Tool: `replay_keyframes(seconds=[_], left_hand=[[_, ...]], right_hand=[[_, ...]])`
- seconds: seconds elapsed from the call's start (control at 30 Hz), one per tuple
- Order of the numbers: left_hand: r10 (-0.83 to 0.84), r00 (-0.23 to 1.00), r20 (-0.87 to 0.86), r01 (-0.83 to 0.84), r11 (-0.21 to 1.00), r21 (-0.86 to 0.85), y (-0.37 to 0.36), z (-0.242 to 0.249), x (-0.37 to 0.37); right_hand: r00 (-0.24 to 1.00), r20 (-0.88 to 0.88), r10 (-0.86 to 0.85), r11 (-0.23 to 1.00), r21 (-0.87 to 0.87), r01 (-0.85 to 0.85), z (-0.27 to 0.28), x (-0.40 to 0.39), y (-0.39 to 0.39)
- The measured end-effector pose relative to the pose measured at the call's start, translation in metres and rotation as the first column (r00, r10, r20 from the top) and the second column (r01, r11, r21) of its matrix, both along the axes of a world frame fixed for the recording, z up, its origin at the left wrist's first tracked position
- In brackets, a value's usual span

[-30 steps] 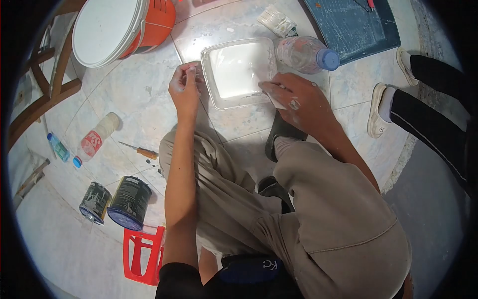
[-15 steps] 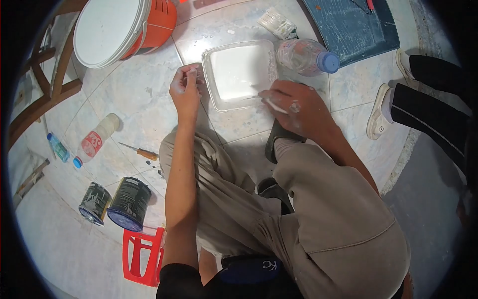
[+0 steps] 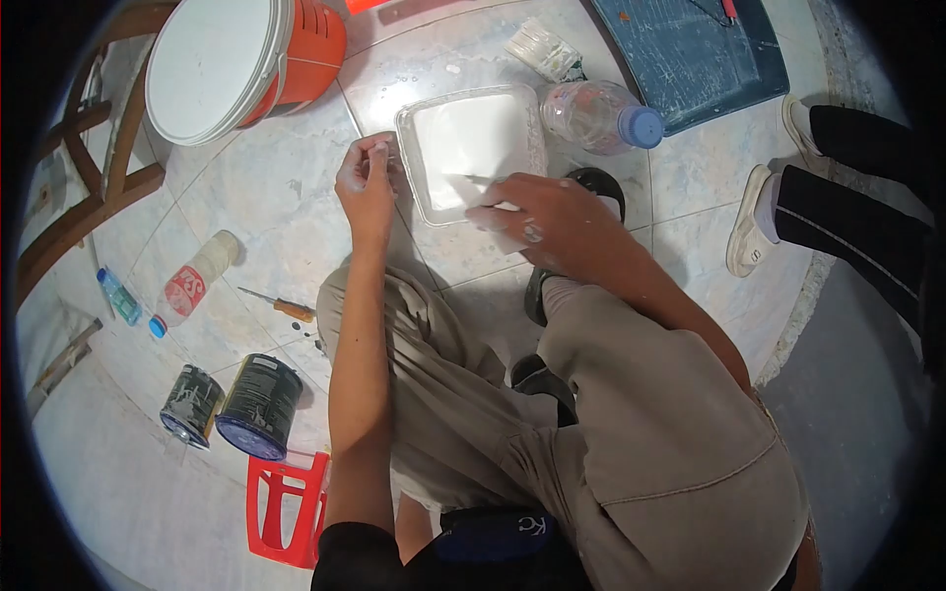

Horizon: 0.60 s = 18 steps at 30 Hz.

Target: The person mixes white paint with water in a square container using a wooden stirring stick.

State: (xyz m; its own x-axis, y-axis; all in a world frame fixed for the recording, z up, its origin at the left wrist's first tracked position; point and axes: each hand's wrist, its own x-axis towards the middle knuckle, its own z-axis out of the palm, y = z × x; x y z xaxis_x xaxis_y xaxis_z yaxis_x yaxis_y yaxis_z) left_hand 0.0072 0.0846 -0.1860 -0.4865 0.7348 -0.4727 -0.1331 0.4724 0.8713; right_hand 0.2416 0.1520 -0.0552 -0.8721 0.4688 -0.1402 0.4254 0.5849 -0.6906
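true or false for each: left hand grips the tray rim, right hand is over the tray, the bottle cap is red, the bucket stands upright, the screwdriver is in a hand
1. The left hand grips the rim of the clear plastic tray. True.
2. The right hand reaches over the tray's near edge. True.
3. The water bottle beside the tray has a red cap. False: its cap is blue.
4. The orange bucket stands upright. False: it lies tipped, with its white lid on.
5. The screwdriver is held in a hand. False: it lies on the floor tiles.
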Motion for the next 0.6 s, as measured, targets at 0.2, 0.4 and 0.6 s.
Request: replay_keyframes(seconds=[0.2, 0.4, 0.6], left_hand=[[-0.001, 1.000, -0.001, 0.001, 1.000, 0.001, 0.000, -0.001, 0.000], [-0.007, 1.000, 0.002, 0.007, 1.000, -0.003, 0.000, 0.002, -0.001], [-0.117, 0.940, -0.319, 0.170, 0.975, 0.143, 0.003, 0.037, 0.005]], right_hand=[[0.975, 0.002, -0.221, 0.937, 0.277, 0.212, 0.012, 0.007, 0.015], [0.997, -0.038, -0.071, 0.981, 0.181, 0.076, -0.016, -0.010, -0.004], [0.983, -0.052, -0.175, 0.982, 0.067, 0.178, -0.003, 0.000, -0.006]])
